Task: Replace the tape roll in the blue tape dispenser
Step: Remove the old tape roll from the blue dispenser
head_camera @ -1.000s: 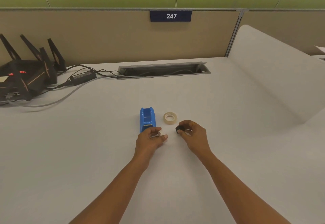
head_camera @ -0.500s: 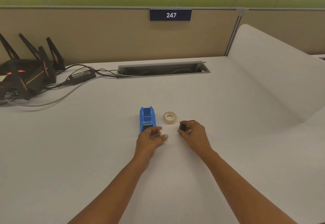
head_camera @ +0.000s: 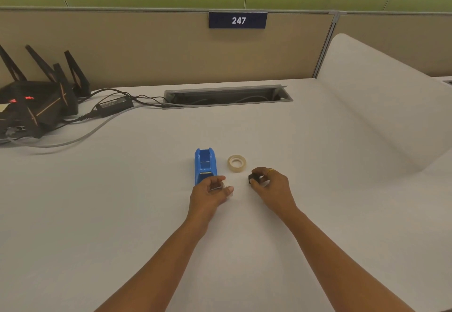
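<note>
The blue tape dispenser [head_camera: 205,165] stands on the white desk [head_camera: 244,128], its roll slot empty. A cream tape roll [head_camera: 236,163] lies flat just right of it. My left hand [head_camera: 209,195] sits in front of the dispenser, fingers curled round a small pale ring, seemingly a used tape core [head_camera: 221,187], mostly hidden. My right hand [head_camera: 271,185] is to the right, pinching a small black spindle [head_camera: 254,178] between thumb and fingers. The two hands are apart.
A black router [head_camera: 36,101] with antennas, a power adapter [head_camera: 113,103] and cables lie at the back left. A cable slot [head_camera: 227,96] is cut into the desk's rear. A beige partition stands behind, a curved white divider [head_camera: 381,96] at right.
Both hands have barely shifted. My right hand has turned the black spindle slightly in its fingers; my left hand keeps its hold in front of the dispenser.
</note>
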Motion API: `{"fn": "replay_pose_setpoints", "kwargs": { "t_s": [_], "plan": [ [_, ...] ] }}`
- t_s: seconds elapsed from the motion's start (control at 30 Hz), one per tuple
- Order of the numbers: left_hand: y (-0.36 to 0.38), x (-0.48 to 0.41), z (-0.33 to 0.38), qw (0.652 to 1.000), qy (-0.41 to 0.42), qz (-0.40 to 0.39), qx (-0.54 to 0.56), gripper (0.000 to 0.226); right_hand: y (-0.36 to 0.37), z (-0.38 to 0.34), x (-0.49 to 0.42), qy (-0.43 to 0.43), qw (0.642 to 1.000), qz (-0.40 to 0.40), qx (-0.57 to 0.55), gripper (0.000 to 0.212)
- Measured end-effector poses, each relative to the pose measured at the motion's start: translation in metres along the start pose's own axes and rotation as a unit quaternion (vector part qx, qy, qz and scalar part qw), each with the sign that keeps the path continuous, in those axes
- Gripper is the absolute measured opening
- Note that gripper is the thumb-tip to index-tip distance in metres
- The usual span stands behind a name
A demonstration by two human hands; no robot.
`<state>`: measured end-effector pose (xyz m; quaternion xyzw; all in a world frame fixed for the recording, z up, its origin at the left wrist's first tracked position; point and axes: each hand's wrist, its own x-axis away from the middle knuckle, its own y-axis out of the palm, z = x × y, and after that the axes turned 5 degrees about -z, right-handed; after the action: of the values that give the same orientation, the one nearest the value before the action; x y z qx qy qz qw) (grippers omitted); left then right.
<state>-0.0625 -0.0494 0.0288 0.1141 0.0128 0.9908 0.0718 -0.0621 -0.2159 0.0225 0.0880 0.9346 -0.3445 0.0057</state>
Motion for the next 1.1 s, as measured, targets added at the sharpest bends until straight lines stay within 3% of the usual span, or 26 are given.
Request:
{"fn": "replay_pose_setpoints", "kwargs": {
  "t_s": [0.2, 0.37, 0.67, 0.97, 1.1],
  "plan": [
    [0.001, -0.002, -0.003, 1.0, 0.015, -0.001, -0.023, 0.028, 0.001, 0.002, 0.001, -0.017, 1.0, -0.002, 0.006, 0.02],
    [0.01, -0.007, -0.003, 0.989, 0.059, -0.021, -0.134, 0.03, 0.001, 0.003, 0.0, -0.019, 1.0, -0.003, 0.016, 0.022],
    [0.017, -0.014, -0.014, 0.917, 0.139, -0.035, -0.373, 0.047, 0.0, 0.008, 0.001, -0.022, 1.0, -0.006, 0.01, 0.033],
    [0.015, -0.009, -0.019, 0.922, 0.171, -0.027, -0.346, 0.055, -0.001, 0.007, 0.002, -0.012, 1.0, -0.004, -0.005, 0.039],
    [0.012, -0.003, -0.019, 0.933, 0.187, -0.007, -0.307, 0.045, 0.002, 0.005, 0.003, 0.0, 1.0, 0.021, -0.014, 0.044]
  ]
}}
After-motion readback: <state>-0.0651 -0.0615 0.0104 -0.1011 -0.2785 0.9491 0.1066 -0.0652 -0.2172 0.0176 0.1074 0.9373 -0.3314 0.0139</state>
